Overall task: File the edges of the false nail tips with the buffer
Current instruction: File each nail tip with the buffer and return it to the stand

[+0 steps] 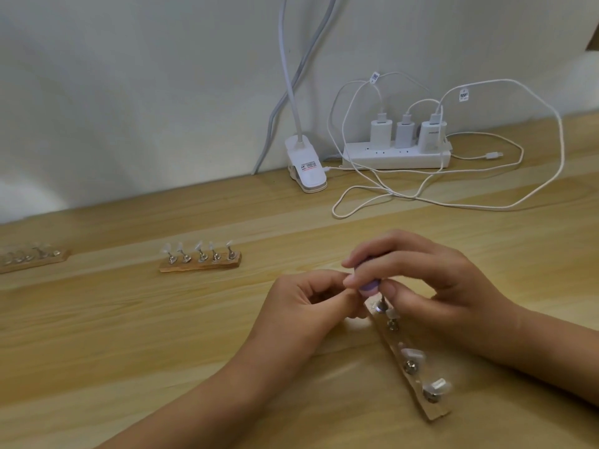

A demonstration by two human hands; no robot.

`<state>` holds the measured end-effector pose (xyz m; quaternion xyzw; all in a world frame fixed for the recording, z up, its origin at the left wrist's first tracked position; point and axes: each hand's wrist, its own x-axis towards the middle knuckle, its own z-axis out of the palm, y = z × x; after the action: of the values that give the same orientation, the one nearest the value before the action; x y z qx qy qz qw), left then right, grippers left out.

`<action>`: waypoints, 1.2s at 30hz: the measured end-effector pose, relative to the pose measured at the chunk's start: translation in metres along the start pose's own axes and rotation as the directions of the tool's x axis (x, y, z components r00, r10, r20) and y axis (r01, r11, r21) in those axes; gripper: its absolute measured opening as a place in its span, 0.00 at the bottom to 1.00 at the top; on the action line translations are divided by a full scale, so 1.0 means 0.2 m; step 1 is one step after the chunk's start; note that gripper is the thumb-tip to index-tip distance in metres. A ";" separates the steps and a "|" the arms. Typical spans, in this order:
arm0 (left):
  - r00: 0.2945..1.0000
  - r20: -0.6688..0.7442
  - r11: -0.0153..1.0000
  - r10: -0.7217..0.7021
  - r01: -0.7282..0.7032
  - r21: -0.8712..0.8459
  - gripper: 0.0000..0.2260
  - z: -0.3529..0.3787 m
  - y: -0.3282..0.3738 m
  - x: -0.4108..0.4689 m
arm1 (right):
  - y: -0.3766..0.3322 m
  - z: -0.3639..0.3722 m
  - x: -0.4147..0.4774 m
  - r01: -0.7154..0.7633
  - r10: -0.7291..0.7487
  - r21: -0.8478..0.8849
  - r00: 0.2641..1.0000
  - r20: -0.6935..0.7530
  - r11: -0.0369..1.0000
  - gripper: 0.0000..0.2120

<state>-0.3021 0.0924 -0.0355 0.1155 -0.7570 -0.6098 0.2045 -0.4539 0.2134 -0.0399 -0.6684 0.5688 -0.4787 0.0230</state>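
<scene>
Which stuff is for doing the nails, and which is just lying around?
In use: left hand, right hand, small lilac buffer, near wooden strip holding clear nail tips.
Lying about: two farther wooden nail-tip strips, white clip lamp, white power strip, white cables.

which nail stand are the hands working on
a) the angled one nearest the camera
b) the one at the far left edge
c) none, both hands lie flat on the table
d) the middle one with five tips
a: the left hand and right hand meet over the far end of the angled stand, and the right hand's fingers grip the purple buffer there.
</scene>
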 end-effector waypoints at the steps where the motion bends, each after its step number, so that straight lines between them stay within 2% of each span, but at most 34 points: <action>1: 1.000 -0.001 1.000 -0.008 0.008 0.000 0.04 0.00 0.00 0.00 | 0.00 0.00 0.00 -0.035 0.035 0.018 0.999 -0.014 0.999 0.12; 3: 1.000 -0.007 1.000 -0.016 0.016 0.004 0.05 0.00 -0.01 0.00 | -0.01 -0.01 0.01 -0.081 0.083 0.051 0.996 -0.041 0.995 0.12; 6: 1.000 -0.008 1.000 -0.007 0.008 0.022 0.06 0.00 -0.01 0.00 | -0.02 0.01 0.00 0.003 -0.002 0.023 1.000 -0.006 1.000 0.12; 10: 1.000 -0.012 1.000 -0.008 0.008 0.010 0.03 0.00 -0.01 0.00 | 0.00 -0.01 0.01 -0.126 0.129 0.081 0.991 -0.030 0.989 0.10; 13: 1.000 -0.017 0.999 -0.010 0.011 0.035 0.03 0.00 -0.01 0.00 | 0.00 0.00 0.00 -0.025 0.024 0.036 1.000 0.013 0.999 0.11; 17: 1.000 -0.019 1.000 -0.002 0.002 0.024 0.04 0.00 -0.02 0.00 | 0.00 -0.01 0.00 -0.091 0.091 0.073 0.996 0.009 0.993 0.12; 20: 1.000 -0.011 0.999 0.001 -0.001 0.032 0.05 0.00 -0.02 0.00 | -0.01 0.00 0.00 -0.023 0.021 0.048 0.999 0.037 0.999 0.11; 24: 1.000 -0.025 1.000 -0.018 0.018 0.002 0.07 0.00 -0.02 0.00 | 0.00 -0.01 0.00 -0.131 0.131 0.095 0.991 0.003 0.987 0.10; 27: 1.000 -0.018 1.000 -0.008 0.007 -0.013 0.06 0.00 -0.02 0.00 | 0.00 0.00 0.00 -0.052 0.050 0.055 0.998 0.032 0.997 0.10; 31: 1.000 -0.023 0.999 -0.011 0.010 -0.042 0.07 0.00 -0.03 0.01 | 0.00 0.00 0.00 -0.122 0.123 0.099 0.992 -0.010 0.988 0.10; 34: 1.000 -0.007 0.999 0.015 -0.015 -0.049 0.05 0.00 -0.03 0.01 | 0.00 0.02 -0.01 -0.016 0.015 0.021 0.999 0.030 1.000 0.12; 36: 1.000 -0.016 0.998 0.008 -0.009 -0.060 0.05 0.00 -0.04 0.02 | 0.01 0.02 -0.01 -0.033 0.033 0.005 0.999 0.006 0.999 0.11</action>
<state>-0.3058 0.0897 -0.0421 0.1108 -0.7370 -0.6306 0.2166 -0.4528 0.2112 -0.0446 -0.6603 0.5784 -0.4778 0.0342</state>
